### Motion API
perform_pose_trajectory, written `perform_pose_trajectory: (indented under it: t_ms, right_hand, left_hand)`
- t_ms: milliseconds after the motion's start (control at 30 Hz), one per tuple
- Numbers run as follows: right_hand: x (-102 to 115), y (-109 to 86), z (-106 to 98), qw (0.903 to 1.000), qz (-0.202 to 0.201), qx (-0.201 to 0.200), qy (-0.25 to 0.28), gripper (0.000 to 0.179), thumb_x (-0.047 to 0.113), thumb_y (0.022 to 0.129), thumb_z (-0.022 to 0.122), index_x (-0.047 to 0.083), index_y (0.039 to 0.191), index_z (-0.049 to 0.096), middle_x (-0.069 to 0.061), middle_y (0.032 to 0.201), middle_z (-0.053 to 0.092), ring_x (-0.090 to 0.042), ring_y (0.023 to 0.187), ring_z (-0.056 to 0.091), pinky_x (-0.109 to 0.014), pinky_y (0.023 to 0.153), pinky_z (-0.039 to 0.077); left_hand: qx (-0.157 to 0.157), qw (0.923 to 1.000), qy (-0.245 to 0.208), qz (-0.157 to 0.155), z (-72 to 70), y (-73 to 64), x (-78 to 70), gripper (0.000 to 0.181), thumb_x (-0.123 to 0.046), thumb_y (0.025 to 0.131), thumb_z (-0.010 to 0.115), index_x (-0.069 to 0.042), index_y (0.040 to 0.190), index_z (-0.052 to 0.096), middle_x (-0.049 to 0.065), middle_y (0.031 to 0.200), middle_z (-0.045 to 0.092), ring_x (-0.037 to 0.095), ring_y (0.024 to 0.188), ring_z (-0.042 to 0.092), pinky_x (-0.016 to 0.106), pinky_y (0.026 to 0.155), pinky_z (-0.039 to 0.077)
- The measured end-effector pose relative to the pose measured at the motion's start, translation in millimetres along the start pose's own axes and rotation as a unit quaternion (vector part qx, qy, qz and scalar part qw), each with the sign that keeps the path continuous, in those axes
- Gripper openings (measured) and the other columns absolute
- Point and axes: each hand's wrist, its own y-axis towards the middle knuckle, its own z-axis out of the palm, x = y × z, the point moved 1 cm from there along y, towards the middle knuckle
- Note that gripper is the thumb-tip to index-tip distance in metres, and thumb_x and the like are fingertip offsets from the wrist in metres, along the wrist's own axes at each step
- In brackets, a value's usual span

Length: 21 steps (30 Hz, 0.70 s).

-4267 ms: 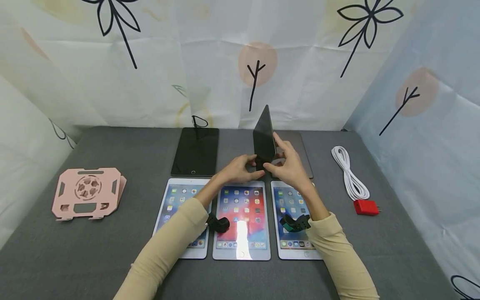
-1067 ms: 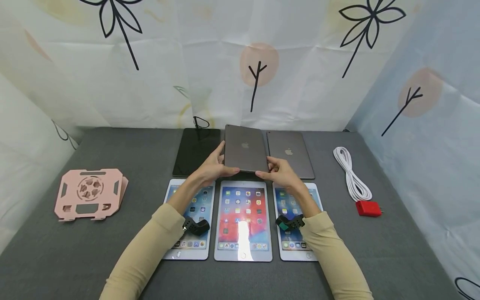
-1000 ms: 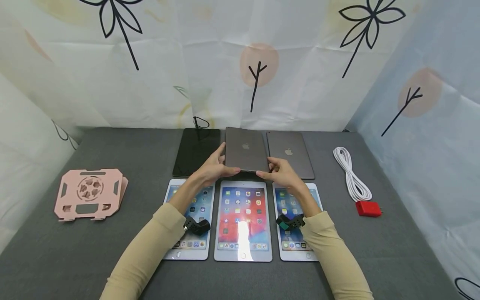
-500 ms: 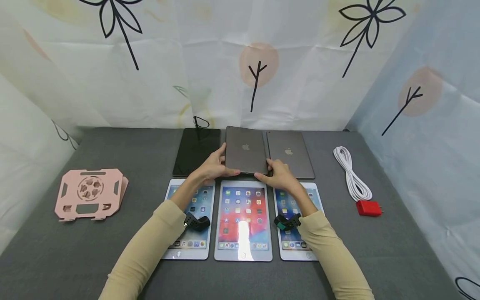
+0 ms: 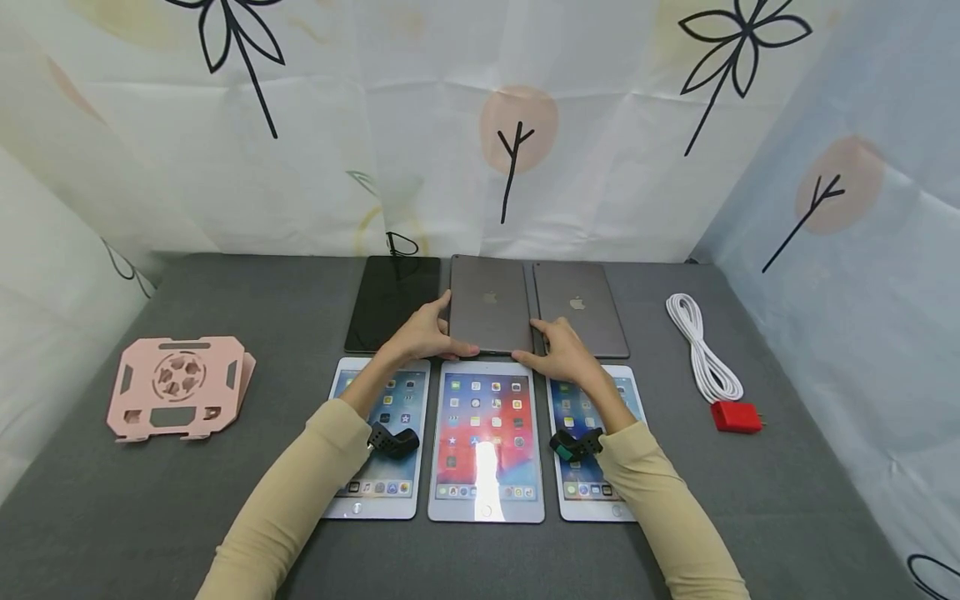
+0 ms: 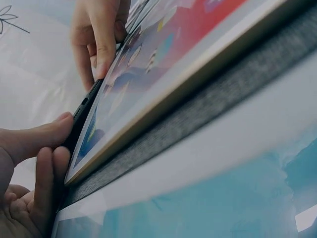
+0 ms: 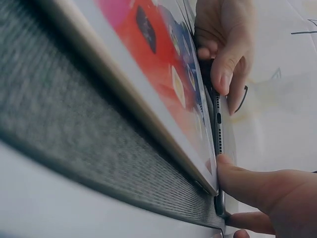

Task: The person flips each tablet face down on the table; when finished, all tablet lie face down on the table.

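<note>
A dark grey tablet [image 5: 491, 304] lies back side up, its apple logo showing, in the middle of the far row. My left hand [image 5: 420, 335] holds its near left corner, thumb on the front edge and index finger along the side. At the near right corner my right hand [image 5: 561, 352] grips it the same way. In the right wrist view the tablet's edge [image 7: 219, 131], with port and speaker holes, runs between both thumbs. Just in front is a white tablet [image 5: 486, 442] with a lit red and blue screen. The grey tablet's screen is hidden underneath.
A black tablet [image 5: 393, 304] lies screen up at left, another grey tablet [image 5: 583, 308] face down at right. Lit white tablets [image 5: 386, 492] [image 5: 592, 492] lie under both forearms. A pink stand [image 5: 180, 387] is far left; a white cable [image 5: 701, 346] and red charger [image 5: 737, 417] are right.
The grey tablet, earlier held on edge farther right, has been turned back side up and moved left. Over the last second its near edge has come down towards the table, both hands still holding it.
</note>
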Motion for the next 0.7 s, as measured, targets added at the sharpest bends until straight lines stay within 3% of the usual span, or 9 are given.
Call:
perform_pose_trajectory:
  t_ms: [100, 267, 500, 700]
  right_hand:
    - [-1.0, -0.3, 0.3, 1.0000, -0.002, -0.001, 0.005, 0.074, 0.033, 0.097, 0.070, -0.006, 0.153, 0.041, -0.021, 0.109, 0.047, -0.026, 0.091, 0.039, -0.039, 0.077, 0.036]
    - [-1.9, -0.8, 1.0, 0.9999, 0.000, -0.004, 0.009, 0.073, 0.033, 0.096, 0.071, -0.004, 0.152, 0.043, -0.022, 0.112, 0.048, -0.026, 0.092, 0.040, -0.038, 0.078, 0.038]
    - [-1.3, -1.8, 1.2, 0.9999, 0.002, -0.008, 0.006, 0.072, 0.032, 0.096, 0.071, -0.004, 0.152, 0.044, -0.022, 0.111, 0.048, -0.026, 0.091, 0.040, -0.038, 0.077, 0.037]
    - [-0.5, -3.5, 0.7, 0.9999, 0.001, -0.009, 0.011, 0.073, 0.033, 0.096, 0.071, -0.003, 0.153, 0.043, -0.023, 0.114, 0.048, -0.027, 0.092, 0.042, -0.040, 0.078, 0.039]
  left_hand:
    - [-0.009, 0.9991, 0.040, -0.004, -2.3, -0.2, 0.3, 0.123, -0.030, 0.080, 0.089, -0.013, 0.166, 0.002, -0.003, 0.055, 0.056, 0.013, 0.053, 0.061, 0.026, 0.073, 0.052]
    - [-0.010, 0.9986, 0.051, -0.012, -4.9, 1.9, 1.0, 0.125, -0.034, 0.077, 0.091, -0.014, 0.166, 0.005, -0.006, 0.051, 0.052, 0.010, 0.047, 0.051, 0.024, 0.056, 0.044]
    - [0.005, 0.9956, 0.089, -0.030, -6.1, 5.7, 2.1, 0.122, -0.038, 0.079, 0.089, -0.012, 0.166, 0.007, -0.004, 0.049, 0.054, 0.009, 0.043, 0.051, 0.026, 0.057, 0.044]
    - [0.015, 0.9936, 0.112, -0.013, -6.9, 5.2, 0.8, 0.122, -0.039, 0.081, 0.087, -0.007, 0.165, 0.005, -0.004, 0.051, 0.057, 0.009, 0.045, 0.054, 0.026, 0.062, 0.047]
